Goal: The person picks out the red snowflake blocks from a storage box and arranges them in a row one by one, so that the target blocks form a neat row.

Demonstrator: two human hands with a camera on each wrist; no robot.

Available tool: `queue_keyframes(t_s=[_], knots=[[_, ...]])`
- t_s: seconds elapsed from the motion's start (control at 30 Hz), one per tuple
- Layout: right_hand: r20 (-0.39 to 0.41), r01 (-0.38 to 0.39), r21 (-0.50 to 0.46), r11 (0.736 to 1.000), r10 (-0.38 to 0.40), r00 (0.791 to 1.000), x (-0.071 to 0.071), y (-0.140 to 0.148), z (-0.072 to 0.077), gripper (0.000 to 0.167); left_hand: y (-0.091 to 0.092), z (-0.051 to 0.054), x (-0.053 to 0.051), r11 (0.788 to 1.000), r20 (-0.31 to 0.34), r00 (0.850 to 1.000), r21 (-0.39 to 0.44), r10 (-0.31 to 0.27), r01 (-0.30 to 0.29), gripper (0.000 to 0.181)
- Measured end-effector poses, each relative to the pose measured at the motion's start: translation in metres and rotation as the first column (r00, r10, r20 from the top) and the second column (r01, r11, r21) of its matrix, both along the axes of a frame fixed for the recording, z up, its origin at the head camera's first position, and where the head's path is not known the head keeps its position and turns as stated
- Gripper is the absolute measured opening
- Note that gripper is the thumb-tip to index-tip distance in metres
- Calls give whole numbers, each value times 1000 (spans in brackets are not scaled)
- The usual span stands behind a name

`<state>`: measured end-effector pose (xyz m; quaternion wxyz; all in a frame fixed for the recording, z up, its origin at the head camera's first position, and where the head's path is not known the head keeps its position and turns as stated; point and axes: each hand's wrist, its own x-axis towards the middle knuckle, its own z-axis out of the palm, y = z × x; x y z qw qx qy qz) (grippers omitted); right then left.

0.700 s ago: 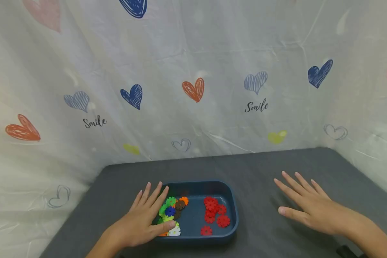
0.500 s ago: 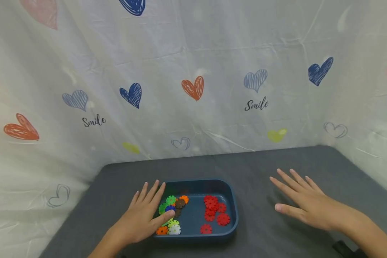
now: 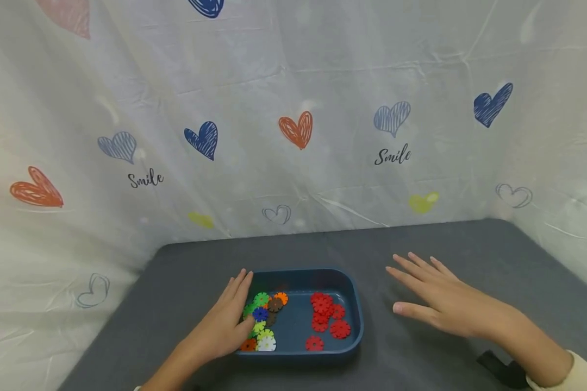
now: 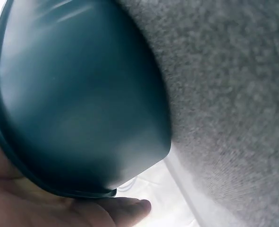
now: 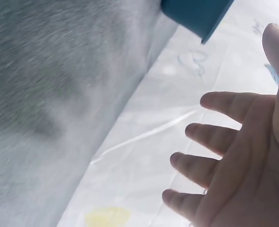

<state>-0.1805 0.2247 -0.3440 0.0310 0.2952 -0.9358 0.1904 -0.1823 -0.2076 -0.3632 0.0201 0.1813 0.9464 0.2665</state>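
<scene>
My left hand [image 3: 216,330] lies along the left rim of a dark blue tray [image 3: 318,355], fingers fairly straight and thumb over the inside. In the left wrist view, its fingers [image 4: 89,215] touch the rim of the tray [image 4: 82,104]. Several flower-shaped plastic discs lie inside. Red discs [image 3: 321,305] are grouped at the right; a mixed cluster at the left includes a green disc [image 3: 261,299], a brown disc [image 3: 275,304] and a white disc [image 3: 266,344]. My hand partly covers that cluster. To the right of the tray, my right hand [image 3: 435,300] hovers with spread fingers, holding nothing.
The dark grey tabletop [image 3: 372,255] extends around the tray. A whitish curtain [image 3: 254,81] printed with hearts hangs behind and at the sides. Near my right wrist lies a black object [image 3: 503,369], perhaps a strap or mount.
My right hand has moved left, closer to the tray. My left hand's fingers have drawn together and settled against the left rim. The tray and discs have barely moved.
</scene>
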Motion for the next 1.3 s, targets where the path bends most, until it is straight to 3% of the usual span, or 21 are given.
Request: queue_keyframes(t_s=[0.27, 0.47, 0.63, 0.7, 0.83, 1.1, 1.2, 1.3], knots=[[-96, -101, 59, 993, 106, 990, -14, -31, 9, 74, 1, -4, -6, 997, 7, 1000, 73, 29, -30, 83], [-232, -218, 54, 974, 224, 946, -20, -57, 9, 63, 2, -4, -6, 996, 4, 1000, 88, 29, -29, 82], [-262, -320, 82, 944, 330, 907, -22, -82, 9, 56, 2, -4, -6, 996, -6, 999, 79, 33, -32, 82], [-233, -353, 103, 930, 367, 900, -23, -91, 7, 55, 2, -4, -6, 997, -4, 999, 74, 34, -34, 83], [-117, -384, 140, 913, 400, 909, -26, -107, 4, 58, 3, -6, -5, 997, 2, 999, 69, 36, -36, 83], [139, -358, 262, 896, 332, 933, -35, -133, -4, 83, 3, -8, -5, 997, 13, 999, 70, 39, -40, 82], [169, -321, 355, 878, 277, 946, -34, -143, -4, 88, 3, -8, -5, 997, 13, 999, 70, 41, -42, 82], [155, -281, 456, 845, 235, 959, -31, -151, -5, 89, 3, -7, -5, 997, 14, 999, 70, 42, -43, 82]])
